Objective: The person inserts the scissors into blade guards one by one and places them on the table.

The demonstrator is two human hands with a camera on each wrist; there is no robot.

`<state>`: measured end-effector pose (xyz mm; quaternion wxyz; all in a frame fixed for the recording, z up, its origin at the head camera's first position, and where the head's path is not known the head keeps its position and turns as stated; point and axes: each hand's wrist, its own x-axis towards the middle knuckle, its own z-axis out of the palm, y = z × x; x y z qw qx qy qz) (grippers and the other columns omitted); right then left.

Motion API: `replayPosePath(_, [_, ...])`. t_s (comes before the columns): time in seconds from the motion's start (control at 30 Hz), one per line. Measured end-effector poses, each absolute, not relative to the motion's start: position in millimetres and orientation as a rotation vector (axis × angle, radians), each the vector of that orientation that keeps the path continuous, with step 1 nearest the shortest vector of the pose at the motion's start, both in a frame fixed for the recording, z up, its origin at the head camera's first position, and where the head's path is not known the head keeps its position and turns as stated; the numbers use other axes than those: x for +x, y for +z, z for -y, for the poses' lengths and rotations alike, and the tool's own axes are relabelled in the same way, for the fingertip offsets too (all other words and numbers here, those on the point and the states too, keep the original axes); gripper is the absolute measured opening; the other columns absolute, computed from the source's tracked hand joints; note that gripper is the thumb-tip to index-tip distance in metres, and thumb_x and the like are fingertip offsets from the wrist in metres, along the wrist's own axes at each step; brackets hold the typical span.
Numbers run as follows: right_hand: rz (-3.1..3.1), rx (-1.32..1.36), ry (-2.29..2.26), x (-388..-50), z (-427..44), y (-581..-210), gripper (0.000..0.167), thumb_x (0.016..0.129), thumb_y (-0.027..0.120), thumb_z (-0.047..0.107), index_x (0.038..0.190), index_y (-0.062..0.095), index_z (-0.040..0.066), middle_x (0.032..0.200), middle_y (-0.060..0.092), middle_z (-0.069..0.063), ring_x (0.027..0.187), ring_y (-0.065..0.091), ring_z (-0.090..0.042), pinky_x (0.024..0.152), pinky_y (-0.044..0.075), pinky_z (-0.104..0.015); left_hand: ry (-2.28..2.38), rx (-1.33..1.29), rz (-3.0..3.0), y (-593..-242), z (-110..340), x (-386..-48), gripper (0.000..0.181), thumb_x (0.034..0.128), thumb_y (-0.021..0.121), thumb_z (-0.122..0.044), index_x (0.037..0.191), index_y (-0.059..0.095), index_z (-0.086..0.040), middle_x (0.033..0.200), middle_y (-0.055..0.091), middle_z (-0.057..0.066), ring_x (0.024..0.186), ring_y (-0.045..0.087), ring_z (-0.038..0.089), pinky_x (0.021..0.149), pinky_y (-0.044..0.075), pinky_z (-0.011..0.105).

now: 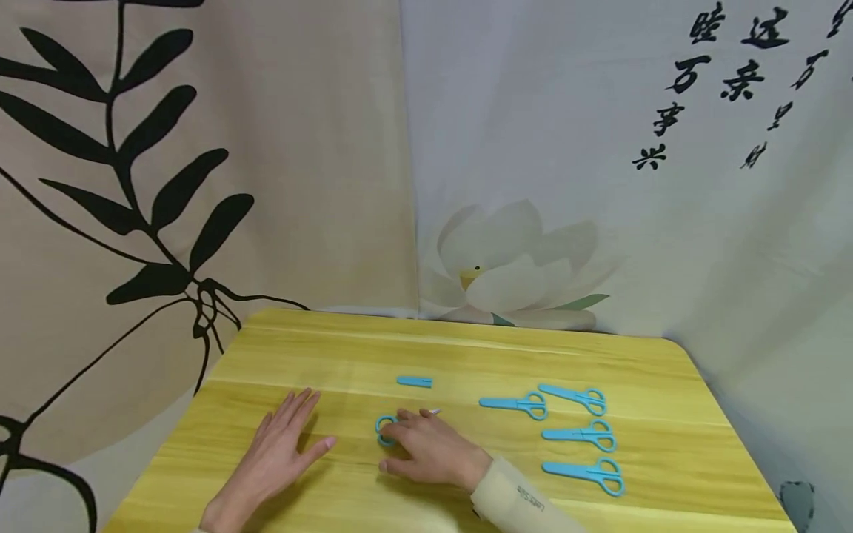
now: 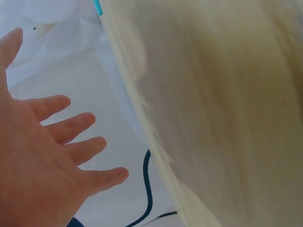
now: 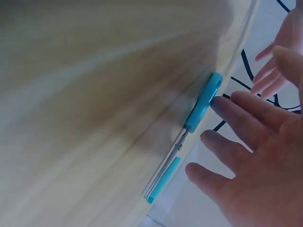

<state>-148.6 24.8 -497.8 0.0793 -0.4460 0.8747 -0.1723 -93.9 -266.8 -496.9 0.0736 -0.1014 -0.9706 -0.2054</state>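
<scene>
A pair of scissors with blue handles [image 1: 386, 420] and bare metal blades [image 3: 166, 163] lies on the wooden table. My right hand [image 1: 436, 448] is over it in the head view, covering most of the blades. From the right wrist, the fingers look loosely extended beside the handle; one fingertip is at or very near it, and whether it touches I cannot tell. Just beyond lies a loose blue blade cover [image 1: 415, 382]. To the left of the scissors, my left hand [image 1: 276, 455] is spread with nothing in it, its palm facing the table.
Several blue scissors with covered blades lie to the right, among them one pair [image 1: 513, 403] nearest my right hand and another [image 1: 586, 472] closest to me. The pale wooden table [image 1: 320, 348] ends at a printed cloth backdrop [image 1: 320, 185].
</scene>
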Motion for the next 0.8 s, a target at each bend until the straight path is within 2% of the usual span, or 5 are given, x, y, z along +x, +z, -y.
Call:
replayPosePath(0.1, [-2.623,-1.353,-0.529,-143,-33,-497,0.052,0.104,0.056,0.054,0.139,0.065,0.017,0.14,0.064,0.005,0.141,0.05,-0.029,0.113,0.043,-0.055,-0.614,-0.331,2.906,-497,264,-95,0.082,0.0978,0.069,-0.049,0.157,0.039,0.0,0.16,0.037,0.026,0.147,0.03,0.052,0.112,0.023,0.076])
replayPosePath(0.37, [-2.671,-1.386,-0.529,-128,-61,-498,0.047,0.105,0.057,0.052,0.134,0.067,0.017,0.136,0.066,0.006,0.138,0.054,-0.029,0.107,0.046,-0.061,-0.587,-0.392,2.892,-493,255,-100,0.082,0.0976,0.07,-0.048,0.155,0.04,0.002,0.159,0.039,0.026,0.145,0.033,0.052,0.109,0.027,0.078])
replayPosePath(0.8, [-2.651,-1.261,-0.664,-124,-107,-498,0.04,0.105,0.059,0.047,0.127,0.073,0.017,0.127,0.07,0.009,0.134,0.057,-0.031,0.11,0.043,-0.06,-0.638,-0.453,2.894,-494,244,-102,0.076,0.0996,0.068,-0.045,0.155,0.042,-0.001,0.158,0.042,0.023,0.146,0.033,0.05,0.11,0.027,0.077])
